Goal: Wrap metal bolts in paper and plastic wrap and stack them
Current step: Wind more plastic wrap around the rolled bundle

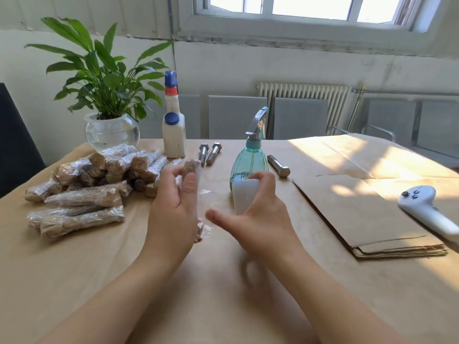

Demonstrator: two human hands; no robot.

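Head view: left hand (pixel 173 209) holds a paper-wrapped bolt (pixel 191 170) upright-ish, fingers curled round it, thumb up along its front; lower end pokes out below the palm with film on it. Right hand (pixel 255 209) grips a white roll of plastic wrap (pixel 244 194), fingers curled over its top, thumb stuck out toward the left hand. A clear sheet of film (pixel 207 194) is stretched between roll and bolt, both held just above the surface (pixel 223 281), which is covered in brown paper.

Pile of finished wrapped bolts (pixel 84 184) sits left of the left hand, stacked several layers deep, a few loose ones lying nearer the front edge. Two bare bolts (pixel 210 153) lie side by side behind the hands; a third bare bolt (pixel 278 165) lies right of the teal spray bottle (pixel 249 160), which stands just behind the roll. White bottle with blue caps (pixel 173 130) stands behind the pile, potted plant in a glass bowl (pixel 111 130) further left. Stack of cut brown paper sheets (pixel 367 214) on the right, white handheld controller (pixel 427 209) at its far right.
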